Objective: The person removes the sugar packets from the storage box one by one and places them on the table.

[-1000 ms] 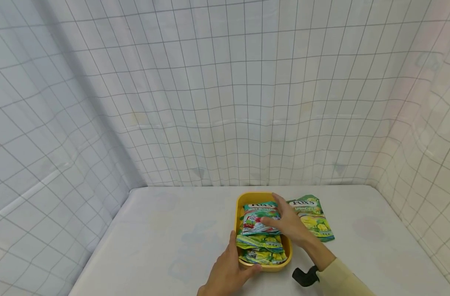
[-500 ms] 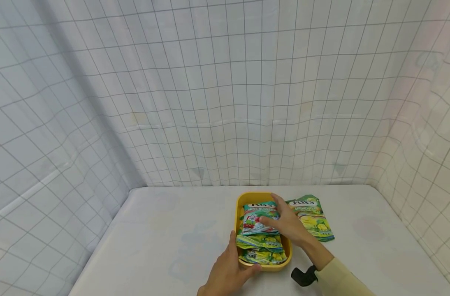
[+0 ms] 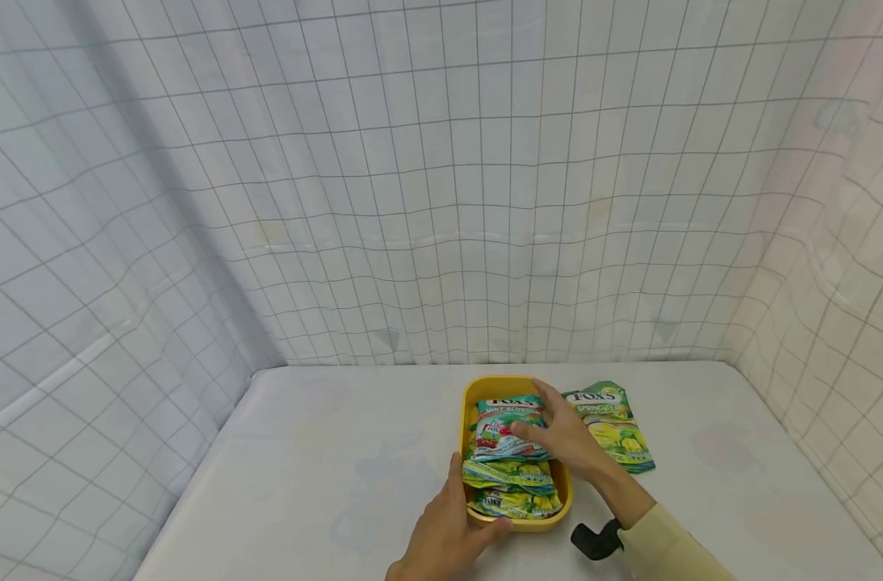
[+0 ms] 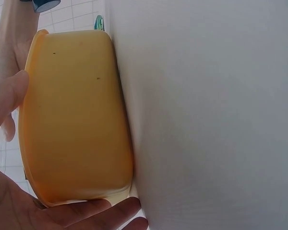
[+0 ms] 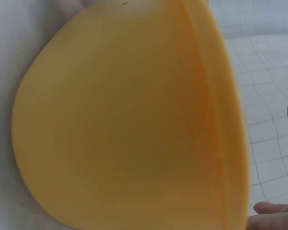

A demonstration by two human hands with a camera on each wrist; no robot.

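A yellow plastic tub (image 3: 500,381) stands on the white table in the head view, filled with candy bags. On top lies a teal Fox's Mint Blossom bag (image 3: 501,440); green-and-yellow candy bags (image 3: 517,505) show at the near end. My left hand (image 3: 444,528) holds the tub's near left corner, thumb at the front and fingers along the left side. The left wrist view shows that hand (image 4: 43,206) round the tub wall (image 4: 77,115). My right hand (image 3: 568,436) reaches over the right rim with fingers spread, thumb touching the Mint Blossom bag.
Right of the tub, a green Fox's Spring Tea bag (image 3: 614,432) lies flat on the table (image 3: 325,468), partly behind my right hand. A black wrist device (image 3: 596,541) sits at the right cuff. Grid-patterned white curtains (image 3: 441,202) enclose the table's back and sides.
Both hands stay in nearly the same place, and the tub and bags have not visibly moved. The head view has shifted very slightly.
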